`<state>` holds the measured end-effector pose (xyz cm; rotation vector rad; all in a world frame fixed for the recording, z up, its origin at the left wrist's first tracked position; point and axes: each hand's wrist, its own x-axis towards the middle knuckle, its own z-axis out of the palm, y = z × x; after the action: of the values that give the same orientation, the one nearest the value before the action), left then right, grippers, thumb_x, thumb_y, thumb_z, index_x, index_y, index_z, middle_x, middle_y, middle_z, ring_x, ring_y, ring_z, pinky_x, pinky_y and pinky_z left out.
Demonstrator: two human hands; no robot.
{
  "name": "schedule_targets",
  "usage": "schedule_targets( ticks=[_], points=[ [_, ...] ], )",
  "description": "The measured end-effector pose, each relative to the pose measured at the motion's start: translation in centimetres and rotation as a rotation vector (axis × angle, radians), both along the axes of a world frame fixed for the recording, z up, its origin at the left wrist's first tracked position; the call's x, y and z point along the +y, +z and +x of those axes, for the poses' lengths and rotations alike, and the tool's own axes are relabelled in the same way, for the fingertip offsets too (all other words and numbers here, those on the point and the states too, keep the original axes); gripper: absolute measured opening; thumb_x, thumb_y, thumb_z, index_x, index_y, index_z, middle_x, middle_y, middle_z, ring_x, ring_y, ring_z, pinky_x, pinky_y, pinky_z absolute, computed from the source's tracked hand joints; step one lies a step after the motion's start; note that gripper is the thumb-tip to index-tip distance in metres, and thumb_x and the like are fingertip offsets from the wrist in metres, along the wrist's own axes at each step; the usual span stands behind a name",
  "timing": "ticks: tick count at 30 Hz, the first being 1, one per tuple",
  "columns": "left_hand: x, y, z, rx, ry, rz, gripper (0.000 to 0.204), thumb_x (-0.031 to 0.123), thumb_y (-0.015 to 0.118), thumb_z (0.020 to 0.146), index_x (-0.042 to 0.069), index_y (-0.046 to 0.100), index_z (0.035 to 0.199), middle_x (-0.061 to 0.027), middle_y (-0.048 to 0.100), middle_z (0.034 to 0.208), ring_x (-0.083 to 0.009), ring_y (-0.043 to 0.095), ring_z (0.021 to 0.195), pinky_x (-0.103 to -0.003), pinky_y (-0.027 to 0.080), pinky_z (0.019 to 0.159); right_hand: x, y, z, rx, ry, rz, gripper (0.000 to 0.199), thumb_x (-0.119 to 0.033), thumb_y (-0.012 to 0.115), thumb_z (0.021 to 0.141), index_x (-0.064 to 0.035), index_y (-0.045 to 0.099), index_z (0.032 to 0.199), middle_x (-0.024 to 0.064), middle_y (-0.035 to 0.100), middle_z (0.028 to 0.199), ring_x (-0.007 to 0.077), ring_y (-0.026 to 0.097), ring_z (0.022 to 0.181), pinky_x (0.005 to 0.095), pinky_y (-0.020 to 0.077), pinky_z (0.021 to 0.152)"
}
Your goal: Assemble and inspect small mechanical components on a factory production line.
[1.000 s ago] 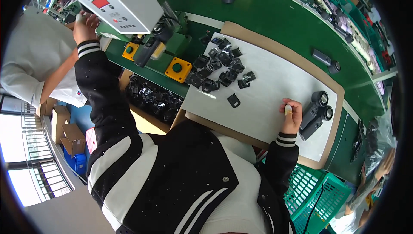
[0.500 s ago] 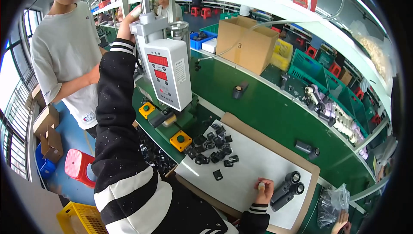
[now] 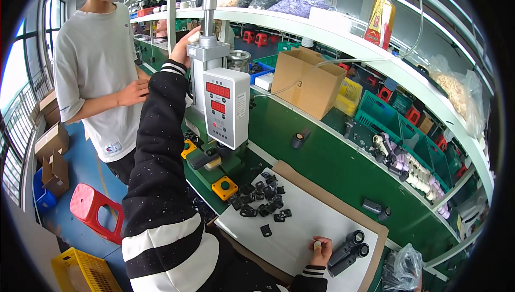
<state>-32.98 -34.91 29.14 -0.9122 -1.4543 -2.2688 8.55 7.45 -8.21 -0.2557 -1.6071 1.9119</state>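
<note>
My left hand (image 3: 184,49) is raised to the top of a bench press (image 3: 208,50), against its grey metal head; most of its fingers are hidden there, and a white covering shows on one digit. On the press front is a white control box (image 3: 226,107) with red displays. Beneath it, a dark part (image 3: 204,158) lies on the green base. Down on the white board (image 3: 289,233), my right hand (image 3: 320,252) rests with fingers curled in and nothing visible in them. Beside it lie two black cylindrical housings (image 3: 346,253). Several small black plastic pieces (image 3: 263,198) are heaped toward the press.
Yellow button boxes (image 3: 224,187) flank the press base. A person in a white T-shirt (image 3: 99,72) stands at the left, near a red stool (image 3: 96,211). Beyond the green bench are a cardboard box (image 3: 308,80) and green crates (image 3: 399,117). A white shelf (image 3: 279,16) spans above.
The view has tilted up and shifted, so the press and board sit differently in it. The other person's hand has come in toward their body. My hands keep nearly the same places.
</note>
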Motion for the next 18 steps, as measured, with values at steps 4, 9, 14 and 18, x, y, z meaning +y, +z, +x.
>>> schedule_targets(
  ticks=[4,9,14,18],
  points=[
    [-1.4,-0.5,-1.7,0.015,-0.061,0.016,0.051,0.014,0.055,0.088,0.001,0.043,0.136,-0.0153,0.053,0.129,-0.0230,0.053,0.114,-0.030,0.038,0.097,-0.3,0.3,-0.3,0.000,-0.004,0.013,0.015,0.004,0.044,0.083,-0.0040,0.051,0.094,0.0129,0.060,0.099,0.0152,0.051,0.067,0.0247,0.0446,0.061],
    [-1.4,0.0,-1.7,-0.009,-0.065,-0.012,0.052,0.012,0.054,0.088,0.001,0.041,0.137,-0.0161,0.051,0.131,-0.0229,0.052,0.115,-0.031,0.038,0.098,-0.4,0.4,-0.3,0.000,-0.003,0.035,0.014,0.003,0.043,0.081,-0.0045,0.049,0.092,0.0132,0.059,0.099,0.0157,0.048,0.065,0.0257,0.0408,0.060],
    [2.0,-0.3,-0.5,-0.008,0.085,-0.064,0.047,0.021,0.054,0.090,0.002,0.047,0.133,-0.0116,0.049,0.134,-0.0210,0.046,0.121,-0.031,0.032,0.101,0.3,-1.7,1.2,0.123,-0.018,0.057,0.014,0.004,0.045,0.082,-0.0037,0.052,0.091,0.0129,0.060,0.098,0.0143,0.049,0.065,0.0241,0.0426,0.059],
    [-6.6,-7.2,-5.3,-0.080,-0.072,-0.008,0.041,0.027,0.051,0.091,0.005,0.055,0.126,-0.0089,0.056,0.125,-0.0192,0.050,0.113,-0.031,0.034,0.099,-0.2,-1.8,-0.4,0.088,-0.077,0.114,0.011,0.003,0.048,0.082,-0.0039,0.053,0.090,0.0094,0.059,0.091,0.0135,0.048,0.068,0.0236,0.0415,0.062]
  ],
)
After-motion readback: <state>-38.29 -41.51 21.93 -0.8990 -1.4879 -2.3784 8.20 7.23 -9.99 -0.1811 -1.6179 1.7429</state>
